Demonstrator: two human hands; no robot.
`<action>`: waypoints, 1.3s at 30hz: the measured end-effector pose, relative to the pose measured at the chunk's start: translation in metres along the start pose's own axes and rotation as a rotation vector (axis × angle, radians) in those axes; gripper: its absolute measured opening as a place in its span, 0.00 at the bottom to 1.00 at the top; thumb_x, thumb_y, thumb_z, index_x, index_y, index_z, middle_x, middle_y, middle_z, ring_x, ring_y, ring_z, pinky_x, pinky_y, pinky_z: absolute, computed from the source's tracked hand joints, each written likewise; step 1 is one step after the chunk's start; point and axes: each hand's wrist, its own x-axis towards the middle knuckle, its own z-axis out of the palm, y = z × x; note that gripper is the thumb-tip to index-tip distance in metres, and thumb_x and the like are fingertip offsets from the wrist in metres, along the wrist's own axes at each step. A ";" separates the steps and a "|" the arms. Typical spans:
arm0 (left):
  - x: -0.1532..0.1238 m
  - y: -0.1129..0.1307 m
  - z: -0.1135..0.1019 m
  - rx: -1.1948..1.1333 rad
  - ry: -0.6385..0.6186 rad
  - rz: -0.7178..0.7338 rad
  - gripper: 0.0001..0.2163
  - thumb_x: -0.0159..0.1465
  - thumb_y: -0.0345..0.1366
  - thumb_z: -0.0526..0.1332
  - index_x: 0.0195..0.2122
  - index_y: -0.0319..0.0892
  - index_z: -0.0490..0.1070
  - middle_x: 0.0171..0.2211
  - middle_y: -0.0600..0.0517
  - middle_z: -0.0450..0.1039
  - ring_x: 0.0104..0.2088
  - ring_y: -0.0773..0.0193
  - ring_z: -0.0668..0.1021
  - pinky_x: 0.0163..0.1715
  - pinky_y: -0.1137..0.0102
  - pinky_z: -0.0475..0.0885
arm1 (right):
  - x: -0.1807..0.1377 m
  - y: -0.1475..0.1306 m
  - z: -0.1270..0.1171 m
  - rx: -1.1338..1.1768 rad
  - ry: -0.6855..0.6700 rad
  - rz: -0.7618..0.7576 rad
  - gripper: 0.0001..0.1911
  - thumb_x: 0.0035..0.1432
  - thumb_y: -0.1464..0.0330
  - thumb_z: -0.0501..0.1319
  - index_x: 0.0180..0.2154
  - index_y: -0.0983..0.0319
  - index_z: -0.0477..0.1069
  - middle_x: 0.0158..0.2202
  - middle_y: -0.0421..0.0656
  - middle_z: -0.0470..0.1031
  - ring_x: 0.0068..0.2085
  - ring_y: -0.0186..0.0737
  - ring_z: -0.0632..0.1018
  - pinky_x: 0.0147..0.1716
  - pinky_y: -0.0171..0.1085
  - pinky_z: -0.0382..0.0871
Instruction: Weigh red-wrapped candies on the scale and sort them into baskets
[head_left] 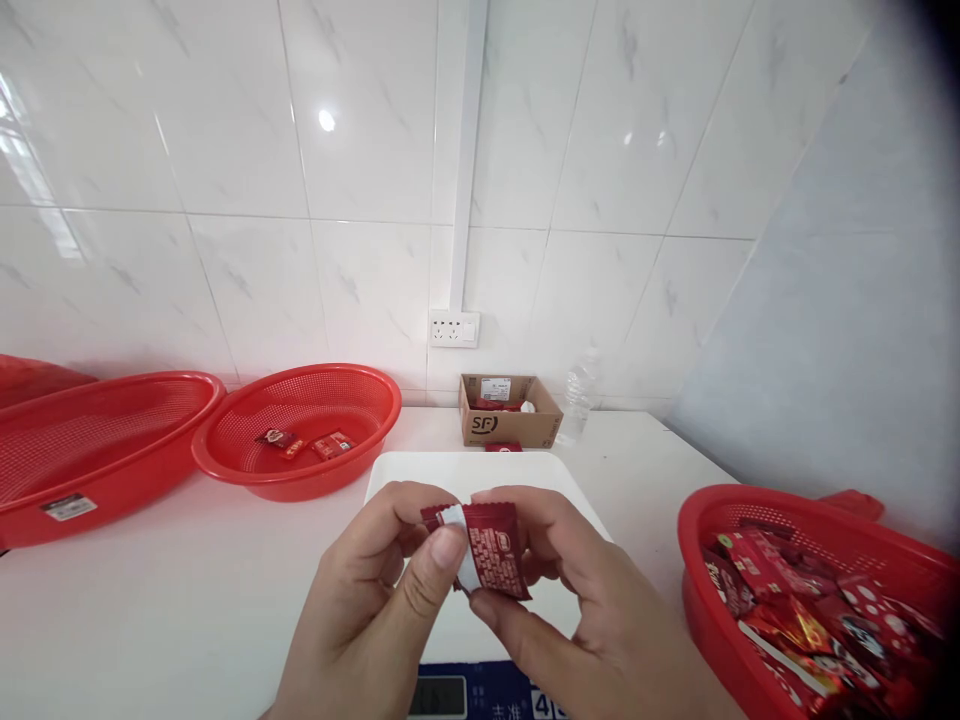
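Observation:
Between my two hands is a small dark red candy packet [496,555] with pale printing and a white strip. My left hand [390,570] is closed on its left end, the thumb pressed over the white strip. My right hand [577,590] pinches the right part, fingers along the top and thumb at the lower edge. Both hands are above the white platform of a digital scale [442,635]. The scale's blue front panel, with a small display and keys, shows below my hands and is partly covered by them.
At the right stands a red basket [694,560] heaped with wrapped snacks. A round red basket [300,490] with a few packets sits back left, beside a larger red basket [150,500]. Against the wall are a cardboard box [517,428] and a clear plastic bottle [579,395].

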 end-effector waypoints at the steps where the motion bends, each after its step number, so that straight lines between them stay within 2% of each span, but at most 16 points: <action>1: 0.000 0.000 0.000 0.026 -0.002 0.005 0.08 0.65 0.42 0.61 0.33 0.46 0.75 0.27 0.54 0.75 0.29 0.66 0.76 0.31 0.76 0.73 | 0.001 0.000 -0.001 -0.001 -0.018 -0.025 0.18 0.52 0.74 0.64 0.43 0.50 0.73 0.31 0.35 0.77 0.31 0.35 0.77 0.30 0.31 0.74; 5: -0.001 0.000 0.003 0.112 0.048 0.043 0.07 0.64 0.41 0.63 0.31 0.46 0.75 0.25 0.55 0.75 0.26 0.66 0.76 0.29 0.75 0.72 | 0.001 0.002 -0.006 0.108 -0.067 -0.133 0.12 0.55 0.65 0.67 0.43 0.51 0.73 0.32 0.35 0.77 0.32 0.34 0.77 0.32 0.30 0.73; 7: -0.002 0.000 0.006 0.098 0.052 0.059 0.06 0.62 0.40 0.65 0.30 0.46 0.75 0.24 0.55 0.75 0.25 0.66 0.75 0.27 0.74 0.72 | 0.001 0.002 -0.007 0.147 -0.057 -0.116 0.07 0.59 0.60 0.64 0.38 0.54 0.73 0.30 0.36 0.76 0.32 0.35 0.77 0.30 0.30 0.73; 9: -0.003 0.001 0.008 0.052 -0.004 0.060 0.06 0.62 0.39 0.65 0.29 0.45 0.75 0.23 0.55 0.75 0.24 0.66 0.75 0.26 0.74 0.70 | 0.000 0.003 -0.005 0.161 -0.028 -0.070 0.11 0.63 0.59 0.59 0.33 0.58 0.71 0.27 0.38 0.74 0.29 0.35 0.76 0.27 0.31 0.71; 12: -0.003 0.002 0.010 0.015 -0.107 0.027 0.08 0.64 0.40 0.63 0.29 0.45 0.74 0.23 0.54 0.76 0.25 0.66 0.75 0.26 0.74 0.69 | -0.001 0.004 -0.002 0.180 0.059 -0.052 0.16 0.65 0.59 0.56 0.27 0.60 0.68 0.21 0.37 0.70 0.24 0.33 0.73 0.23 0.31 0.68; 15: -0.003 0.004 0.009 0.034 -0.187 -0.043 0.10 0.61 0.46 0.65 0.36 0.45 0.76 0.29 0.52 0.77 0.29 0.63 0.76 0.30 0.72 0.71 | 0.000 0.005 0.000 0.145 0.178 -0.081 0.15 0.64 0.61 0.58 0.26 0.59 0.67 0.21 0.36 0.70 0.23 0.32 0.72 0.22 0.29 0.66; 18: -0.003 0.006 0.010 0.015 -0.242 -0.083 0.13 0.64 0.48 0.61 0.41 0.46 0.77 0.31 0.51 0.76 0.32 0.63 0.76 0.34 0.71 0.72 | 0.001 0.004 0.000 0.156 0.220 -0.104 0.14 0.65 0.62 0.57 0.27 0.59 0.67 0.21 0.35 0.70 0.23 0.31 0.72 0.22 0.28 0.67; 20: -0.003 0.008 0.011 -0.021 -0.243 -0.111 0.13 0.67 0.47 0.57 0.40 0.46 0.77 0.30 0.52 0.75 0.31 0.65 0.76 0.32 0.74 0.73 | 0.002 0.003 0.001 0.198 0.219 -0.116 0.13 0.66 0.63 0.57 0.27 0.58 0.67 0.20 0.35 0.71 0.22 0.31 0.73 0.22 0.28 0.67; 24: -0.001 0.009 0.013 -0.070 -0.235 -0.162 0.12 0.67 0.46 0.58 0.38 0.47 0.76 0.29 0.55 0.73 0.28 0.67 0.75 0.28 0.76 0.75 | 0.003 0.003 0.001 0.197 0.202 -0.124 0.12 0.65 0.63 0.57 0.29 0.58 0.68 0.20 0.35 0.73 0.22 0.32 0.74 0.21 0.29 0.68; 29: -0.001 0.008 0.011 -0.053 -0.196 -0.204 0.13 0.66 0.48 0.58 0.39 0.45 0.76 0.25 0.54 0.70 0.26 0.67 0.74 0.25 0.76 0.75 | 0.002 0.003 0.000 0.225 0.122 -0.089 0.10 0.64 0.64 0.58 0.31 0.58 0.71 0.22 0.37 0.77 0.25 0.36 0.78 0.27 0.33 0.72; 32: -0.001 0.008 0.010 -0.026 -0.170 -0.201 0.12 0.66 0.48 0.58 0.39 0.47 0.76 0.26 0.55 0.70 0.27 0.68 0.73 0.25 0.77 0.74 | 0.002 0.003 -0.001 0.237 0.084 -0.064 0.08 0.64 0.64 0.58 0.32 0.58 0.71 0.24 0.38 0.79 0.27 0.38 0.80 0.28 0.35 0.73; 35: 0.000 0.007 0.010 -0.008 -0.163 -0.186 0.12 0.66 0.47 0.58 0.38 0.47 0.76 0.27 0.55 0.70 0.28 0.68 0.73 0.25 0.77 0.72 | 0.002 0.003 -0.001 0.199 0.092 -0.066 0.08 0.64 0.64 0.57 0.33 0.58 0.71 0.26 0.39 0.80 0.27 0.37 0.79 0.25 0.32 0.72; 39: 0.001 0.005 0.010 0.018 -0.165 -0.154 0.13 0.66 0.48 0.58 0.36 0.46 0.76 0.27 0.55 0.69 0.27 0.68 0.71 0.26 0.76 0.71 | 0.003 0.004 -0.002 0.127 0.125 -0.108 0.09 0.64 0.64 0.57 0.33 0.58 0.72 0.27 0.39 0.80 0.28 0.35 0.79 0.25 0.31 0.73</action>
